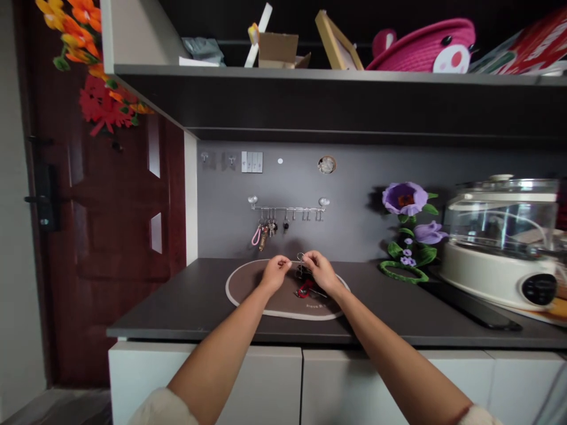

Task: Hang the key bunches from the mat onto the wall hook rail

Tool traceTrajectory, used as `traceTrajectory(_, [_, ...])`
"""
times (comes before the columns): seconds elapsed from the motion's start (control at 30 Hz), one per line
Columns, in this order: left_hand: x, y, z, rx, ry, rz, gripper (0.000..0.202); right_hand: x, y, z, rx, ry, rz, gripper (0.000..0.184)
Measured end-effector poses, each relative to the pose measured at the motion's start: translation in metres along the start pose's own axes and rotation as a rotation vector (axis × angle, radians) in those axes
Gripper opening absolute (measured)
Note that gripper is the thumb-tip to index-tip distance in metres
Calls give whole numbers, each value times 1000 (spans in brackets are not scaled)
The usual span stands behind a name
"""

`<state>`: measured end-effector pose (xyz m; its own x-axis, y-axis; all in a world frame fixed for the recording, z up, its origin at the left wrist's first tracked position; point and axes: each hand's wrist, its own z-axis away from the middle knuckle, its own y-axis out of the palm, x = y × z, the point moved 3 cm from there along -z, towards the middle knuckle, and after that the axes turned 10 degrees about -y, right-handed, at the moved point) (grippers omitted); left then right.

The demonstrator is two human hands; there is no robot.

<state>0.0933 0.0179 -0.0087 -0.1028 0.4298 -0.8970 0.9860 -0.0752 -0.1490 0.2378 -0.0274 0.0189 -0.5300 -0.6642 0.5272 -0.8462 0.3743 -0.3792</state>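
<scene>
Both my arms reach out over an oval brown mat (248,292) on the dark counter. My right hand (321,270) is closed in a pinch on a metal key ring (300,257), and a bunch of keys (303,273) hangs below it with a red fob (305,288) resting on the mat. My left hand (275,273) is curled shut just to the left of the keys, close to them; whether it grips anything is hidden.
A wall rail with hooks (287,209) carries more keys (264,231) above the mat. Purple fabric flowers (407,227) stand to the right, then a white cooker with a glass lid (502,242). A dark red door (110,236) is at left, a shelf (336,74) overhead.
</scene>
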Motion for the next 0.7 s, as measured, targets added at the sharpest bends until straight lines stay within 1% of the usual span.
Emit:
traceTrajectory(0.13, [6, 1, -5, -51, 54, -163, 10, -2, -3, -21, -50, 54, -71, 15])
traceTrajectory(0.27, [10, 4, -5, -58, 41, -239, 11, 4, -5, -52, -126, 233, -287, 7])
traceTrajectory(0.37, [10, 4, -3, -59, 2, -219, 10, 6, -4, -77, -163, 327, -376, 6])
traceTrajectory(0.43, [10, 3, -3, -64, -42, -192, 11, 4, -2, -92, -168, 355, -399, 6])
traceTrajectory(0.53, [13, 1, -5, -79, -112, -154, 11, -4, 4, -111, -186, 386, -400, 6])
traceTrajectory(0.7, [18, 1, -7, -89, -176, -114, 10, -17, 15, -133, -276, 442, -345, 9])
